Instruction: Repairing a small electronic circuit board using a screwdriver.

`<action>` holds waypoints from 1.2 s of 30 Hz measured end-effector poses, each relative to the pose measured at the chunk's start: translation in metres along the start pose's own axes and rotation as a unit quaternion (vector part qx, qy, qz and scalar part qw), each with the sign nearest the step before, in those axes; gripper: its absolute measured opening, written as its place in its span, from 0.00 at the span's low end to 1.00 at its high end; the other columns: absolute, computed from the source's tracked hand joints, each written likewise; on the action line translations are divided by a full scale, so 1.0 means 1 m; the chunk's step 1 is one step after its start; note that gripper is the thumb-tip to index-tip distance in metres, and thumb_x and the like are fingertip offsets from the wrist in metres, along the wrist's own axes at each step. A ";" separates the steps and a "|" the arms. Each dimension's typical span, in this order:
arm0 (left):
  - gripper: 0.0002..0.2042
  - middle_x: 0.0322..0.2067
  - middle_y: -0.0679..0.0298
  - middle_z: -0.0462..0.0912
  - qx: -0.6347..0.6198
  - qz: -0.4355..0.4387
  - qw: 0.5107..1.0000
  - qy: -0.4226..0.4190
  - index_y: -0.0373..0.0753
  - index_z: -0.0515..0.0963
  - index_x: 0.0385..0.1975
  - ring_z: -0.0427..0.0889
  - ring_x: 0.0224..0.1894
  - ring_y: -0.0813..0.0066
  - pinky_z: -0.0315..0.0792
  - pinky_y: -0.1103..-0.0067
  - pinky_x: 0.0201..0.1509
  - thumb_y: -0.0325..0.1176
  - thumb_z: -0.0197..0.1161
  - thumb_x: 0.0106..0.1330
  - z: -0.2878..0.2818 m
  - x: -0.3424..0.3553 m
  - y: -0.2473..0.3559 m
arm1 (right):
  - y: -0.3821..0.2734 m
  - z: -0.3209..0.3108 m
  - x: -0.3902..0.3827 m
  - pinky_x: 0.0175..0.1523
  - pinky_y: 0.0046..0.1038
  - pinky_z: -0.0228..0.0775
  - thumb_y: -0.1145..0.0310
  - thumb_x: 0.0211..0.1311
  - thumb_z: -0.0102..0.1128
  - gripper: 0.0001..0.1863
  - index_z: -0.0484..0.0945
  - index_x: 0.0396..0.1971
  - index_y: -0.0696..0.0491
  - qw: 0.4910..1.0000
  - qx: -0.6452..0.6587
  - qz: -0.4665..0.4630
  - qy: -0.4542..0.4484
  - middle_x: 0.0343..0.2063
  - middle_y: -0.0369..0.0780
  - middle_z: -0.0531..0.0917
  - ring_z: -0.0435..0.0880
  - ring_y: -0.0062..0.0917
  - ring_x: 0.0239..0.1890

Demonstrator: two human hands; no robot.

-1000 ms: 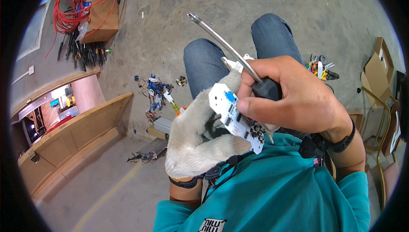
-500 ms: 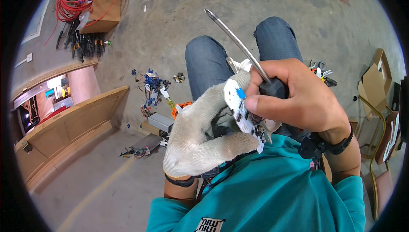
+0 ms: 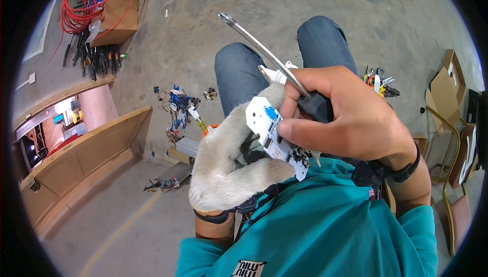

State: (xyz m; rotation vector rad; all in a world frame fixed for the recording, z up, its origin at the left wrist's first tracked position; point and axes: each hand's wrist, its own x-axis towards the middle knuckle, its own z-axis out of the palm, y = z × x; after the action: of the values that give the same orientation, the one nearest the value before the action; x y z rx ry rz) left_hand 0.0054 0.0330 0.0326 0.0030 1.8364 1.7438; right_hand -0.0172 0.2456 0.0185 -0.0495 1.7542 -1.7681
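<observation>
My left hand (image 3: 218, 170), in a knitted off-white glove, grips a white circuit board (image 3: 262, 119) with a blue component and dark parts at its lower end, over my lap. A white part (image 3: 272, 75) shows behind it, mostly hidden. My right hand (image 3: 351, 122), bare, holds a long screwdriver (image 3: 254, 40) by its black handle, the steel shaft pointing up and left. Its thumb presses against the board's face. What lies under my right fingers is hidden.
Small electronic parts and wires (image 3: 180, 104) lie left of my knees (image 3: 239, 63). Pliers and cutters (image 3: 381, 86) lie to the right, near cardboard (image 3: 447, 86) and a chair (image 3: 460, 211). Red cable coils (image 3: 76, 12), a box (image 3: 117, 25) and an open wooden panel (image 3: 76, 165) are at the left.
Both hands, the board and the screwdriver moved slightly right, then back down and to the left as the view shifted a little. The grips look the same.
</observation>
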 end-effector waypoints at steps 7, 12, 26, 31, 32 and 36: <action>0.39 0.45 0.60 0.85 0.043 0.013 0.999 -0.007 0.30 0.70 0.66 0.82 0.46 0.80 0.76 0.81 0.49 0.25 0.76 0.49 -0.004 0.001 0.001 | -0.001 0.001 -0.002 0.30 0.21 0.65 0.70 0.57 0.72 0.10 0.78 0.31 0.57 1.000 0.017 0.006 -0.005 0.23 0.33 0.77 0.75 0.13 0.26; 0.39 0.46 0.58 0.85 0.055 0.007 0.998 -0.007 0.31 0.70 0.66 0.82 0.46 0.79 0.77 0.80 0.50 0.25 0.76 0.49 -0.004 0.002 -0.001 | 0.003 0.000 -0.001 0.30 0.21 0.65 0.69 0.57 0.73 0.11 0.77 0.31 0.57 0.999 -0.042 -0.031 0.003 0.23 0.33 0.77 0.74 0.13 0.25; 0.40 0.47 0.58 0.84 -0.028 0.003 0.999 0.020 0.28 0.68 0.66 0.82 0.47 0.77 0.76 0.80 0.51 0.27 0.78 0.50 0.000 -0.001 -0.005 | 0.006 -0.002 -0.008 0.31 0.21 0.64 0.72 0.58 0.70 0.10 0.77 0.34 0.57 0.999 0.012 -0.050 0.007 0.24 0.32 0.76 0.73 0.13 0.27; 0.44 0.52 0.55 0.83 -0.109 0.047 0.992 0.045 0.25 0.66 0.67 0.81 0.50 0.76 0.76 0.79 0.53 0.31 0.81 0.49 0.001 0.001 -0.014 | 0.015 0.006 -0.013 0.31 0.22 0.65 0.77 0.58 0.66 0.06 0.78 0.33 0.58 0.983 0.041 -0.151 0.101 0.25 0.35 0.78 0.75 0.16 0.27; 0.45 0.52 0.55 0.82 -0.105 0.045 0.992 0.052 0.24 0.65 0.68 0.81 0.50 0.75 0.76 0.79 0.53 0.31 0.81 0.49 0.001 0.001 -0.014 | 0.016 0.006 -0.015 0.32 0.23 0.67 0.79 0.56 0.65 0.06 0.79 0.33 0.58 0.960 -0.067 -0.227 0.148 0.25 0.37 0.79 0.77 0.19 0.27; 0.45 0.54 0.52 0.82 -0.140 0.020 0.989 0.043 0.24 0.66 0.67 0.82 0.52 0.70 0.77 0.76 0.55 0.32 0.82 0.49 0.003 0.002 -0.008 | 0.017 0.019 -0.025 0.30 0.27 0.71 0.82 0.47 0.67 0.14 0.82 0.37 0.60 0.876 -0.223 -0.382 0.192 0.24 0.39 0.77 0.79 0.27 0.25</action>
State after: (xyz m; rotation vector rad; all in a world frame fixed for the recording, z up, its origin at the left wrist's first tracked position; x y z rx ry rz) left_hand 0.0076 0.0355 0.0245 -0.1507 1.6440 2.0465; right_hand 0.0180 0.2419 0.0156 -0.7216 2.6673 -1.9125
